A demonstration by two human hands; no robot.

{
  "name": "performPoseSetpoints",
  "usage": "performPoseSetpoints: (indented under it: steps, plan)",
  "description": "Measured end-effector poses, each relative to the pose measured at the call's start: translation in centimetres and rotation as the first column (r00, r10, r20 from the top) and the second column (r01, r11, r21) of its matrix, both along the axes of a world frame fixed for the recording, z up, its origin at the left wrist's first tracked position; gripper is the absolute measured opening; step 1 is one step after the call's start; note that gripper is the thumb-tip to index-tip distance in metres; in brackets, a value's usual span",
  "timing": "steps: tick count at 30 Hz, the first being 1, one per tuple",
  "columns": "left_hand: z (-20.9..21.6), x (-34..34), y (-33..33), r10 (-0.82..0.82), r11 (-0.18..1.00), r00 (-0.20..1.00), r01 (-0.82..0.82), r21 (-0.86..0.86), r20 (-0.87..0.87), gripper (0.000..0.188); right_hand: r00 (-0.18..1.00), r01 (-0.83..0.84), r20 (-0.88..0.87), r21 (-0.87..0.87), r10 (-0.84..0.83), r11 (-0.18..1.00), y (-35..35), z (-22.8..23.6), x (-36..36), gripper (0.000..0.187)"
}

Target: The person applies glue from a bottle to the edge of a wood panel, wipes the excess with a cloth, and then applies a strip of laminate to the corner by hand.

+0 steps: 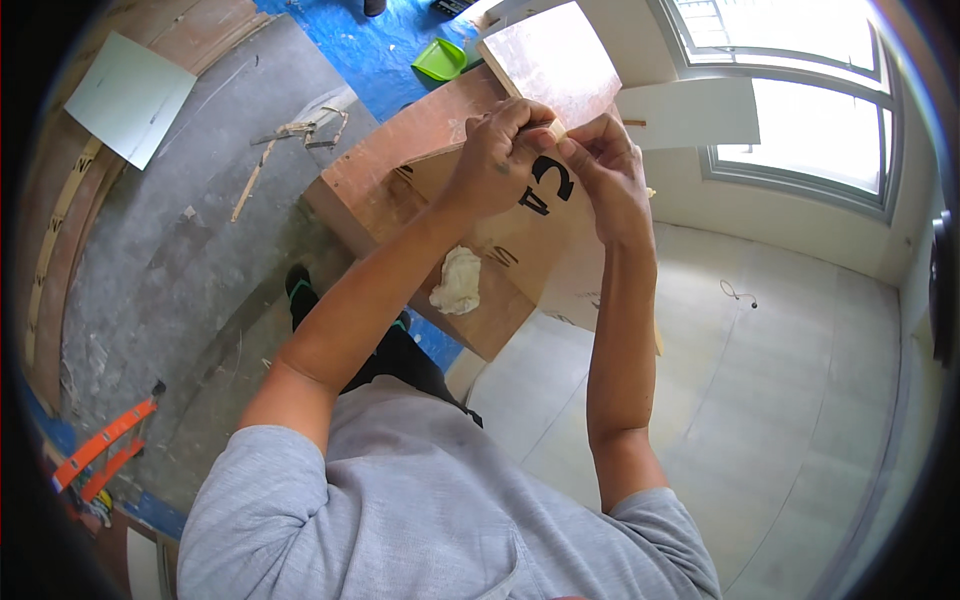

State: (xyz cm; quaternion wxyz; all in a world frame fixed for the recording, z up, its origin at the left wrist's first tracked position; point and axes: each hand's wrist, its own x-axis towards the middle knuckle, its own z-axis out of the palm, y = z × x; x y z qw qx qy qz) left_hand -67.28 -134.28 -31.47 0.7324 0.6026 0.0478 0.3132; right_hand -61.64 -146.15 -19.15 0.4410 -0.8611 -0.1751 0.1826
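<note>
Both my hands are raised in front of me, fingertips close together. Between the thumb and fingers of my left hand [492, 158] is one end of a small pale yellowish strip [557, 129]. My right hand [606, 172] pinches its other end. What the strip is made of cannot be made out. Beneath my hands lies a brown plywood sheet [520, 235] with large black lettering. A crumpled white rag [458, 282] rests on the wood by my left forearm. Just beyond my fingers is a pale, glossy-faced board [558, 52].
A green dustpan [440, 60] sits on blue sheeting [345, 45] at the far side. Broken wood strips [285, 131] lie on the grey floor to the left, near a pale square board [130, 98]. An orange-framed object [105, 445] stands lower left. Windows [810, 120] are at right.
</note>
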Motion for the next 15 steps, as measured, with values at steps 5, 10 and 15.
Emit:
performPoseSetpoints:
  steps: [5,10,15]
  plan:
    - [-0.7,-0.6,1.3,-0.367,0.837,0.923,0.381,-0.393,0.115,0.031,0.985,0.055,-0.166,0.064,-0.044,0.996,-0.1,0.2,0.2,0.015]
    - [-1.2,-0.4,1.2,-0.270,0.934,0.945,0.303,-0.187,0.182,0.028,0.978,0.050,-0.206,0.054,-0.038,0.997,0.9,0.5,0.0,0.026]
    - [-0.7,-0.7,0.7,-0.200,0.962,0.964,0.227,-0.154,0.174,0.030,0.994,-0.039,-0.103,-0.181,0.020,0.983,0.8,0.8,0.3,0.034]
